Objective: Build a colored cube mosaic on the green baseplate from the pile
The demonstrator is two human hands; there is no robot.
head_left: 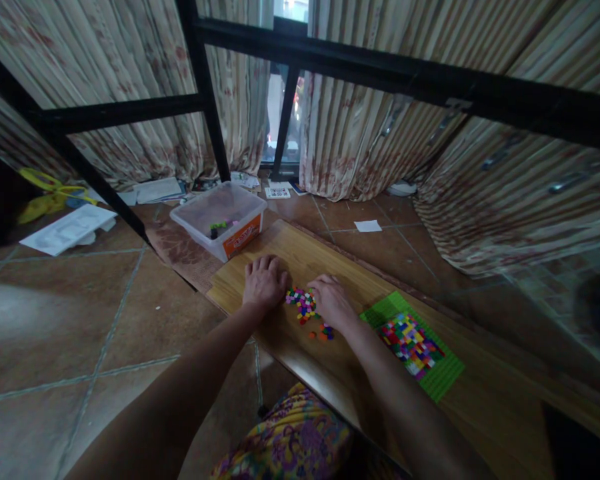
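Observation:
My left hand (266, 283) rests palm down on the wooden board, fingers slightly bent and a little apart, beside the left edge of a pile of small coloured bricks (303, 303). At the pile's right side is my right hand (331, 300), its thumb and fingertips drawn together over the bricks; whatever they may hold is hidden. A few loose bricks (325, 332) lie just below the pile. Right of my right forearm sits a green baseplate (447, 373), its middle covered with a patch of bricks (413, 343) in many colours.
The wooden board (280, 243) is long and narrow. A clear plastic box (200, 230) with an orange label and a few bricks inside stands at its far left end. A dark object (573, 443) lies lower right. Black metal bars (210, 100) and curtains (360, 140) stand beyond.

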